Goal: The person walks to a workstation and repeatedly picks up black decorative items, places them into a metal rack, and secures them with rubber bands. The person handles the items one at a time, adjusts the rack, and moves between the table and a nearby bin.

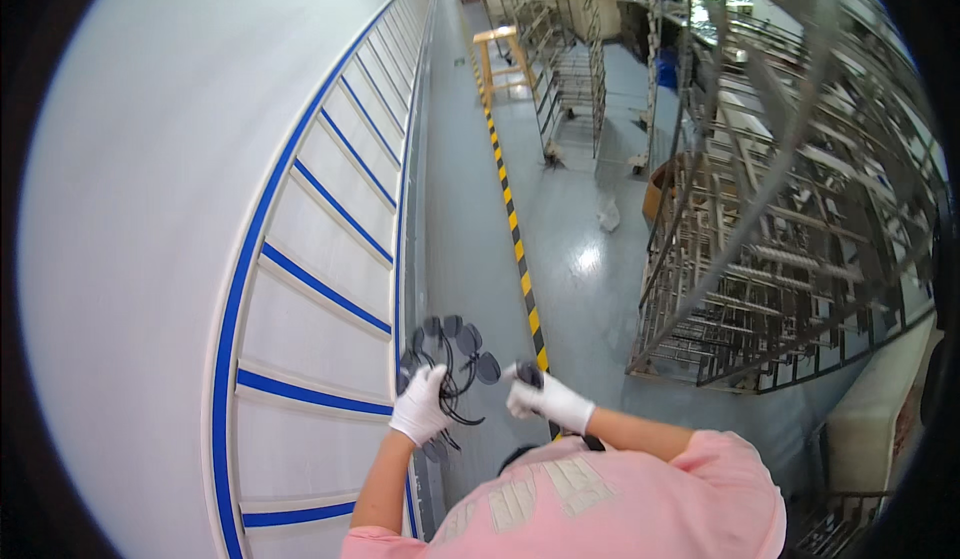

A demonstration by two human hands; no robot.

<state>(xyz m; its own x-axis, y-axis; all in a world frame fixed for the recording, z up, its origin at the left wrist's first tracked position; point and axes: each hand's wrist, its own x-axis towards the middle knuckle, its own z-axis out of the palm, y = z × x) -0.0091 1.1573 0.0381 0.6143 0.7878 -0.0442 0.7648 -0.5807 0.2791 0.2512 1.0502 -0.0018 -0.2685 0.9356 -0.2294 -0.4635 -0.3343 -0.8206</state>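
Observation:
My left hand (421,406), in a white glove, is closed around a bunch of thin black curved bands with dark rounded pads (468,340). The pads fan out above and beside the glove, and a few band ends curl out below it. To the right, apart from the bunch, my gloved right hand (550,399) is closed on a dark rounded pad (530,374). Its fingers partly cover that piece, so I cannot see whether a band is attached. Both hands are in front of my pink top, over the grey floor.
Close on my left runs a white wall (310,339) with blue strips. A yellow-and-black line (519,259) crosses the floor. Metal racks (760,249) crowd the right side. Farther off stand a wooden stool (505,59) and a wheeled rack (573,89).

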